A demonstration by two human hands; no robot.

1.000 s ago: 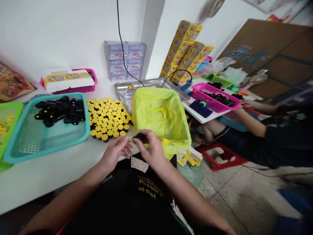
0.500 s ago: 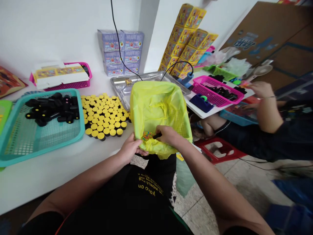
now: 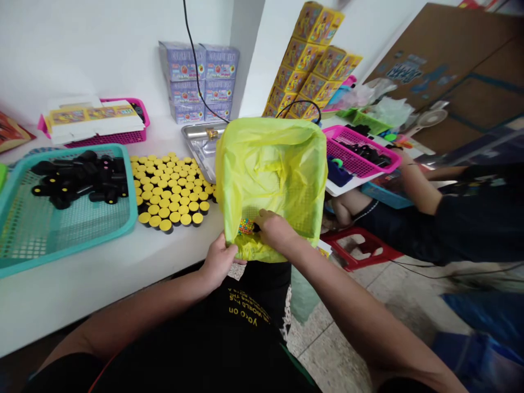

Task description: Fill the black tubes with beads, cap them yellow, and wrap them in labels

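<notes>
A basket lined with yellow-green plastic point(image 3: 272, 131) is tilted toward me in front of my body. My left hand point(image 3: 221, 261) is closed around its near left corner, thumb on top of the liner. Small multicoloured beads point(image 3: 245, 226) lie gathered in that corner. Inside the basket, my right hand point(image 3: 276, 232) holds a black tube-like piece point(image 3: 256, 227) against the beads; fingers cover most of it. Left of the basket, many short black cylinders with yellow tops point(image 3: 170, 191) stand packed together on the white table point(image 3: 164, 256).
A teal basket point(image 3: 133, 213) at left holds black parts. Behind are a pink basket point(image 3: 139, 134), a metal tray point(image 3: 192, 131), purple boxes point(image 3: 204, 82) and stacked yellow boxes point(image 3: 303, 65). At right a co-worker point(image 3: 470, 213) sits beside another pink basket point(image 3: 347, 164) and a red stool point(image 3: 347, 254).
The basket has come up and tilts further toward me. My right hand has shifted slightly left, with less of the black piece showing. The co-worker's arm at right has moved.
</notes>
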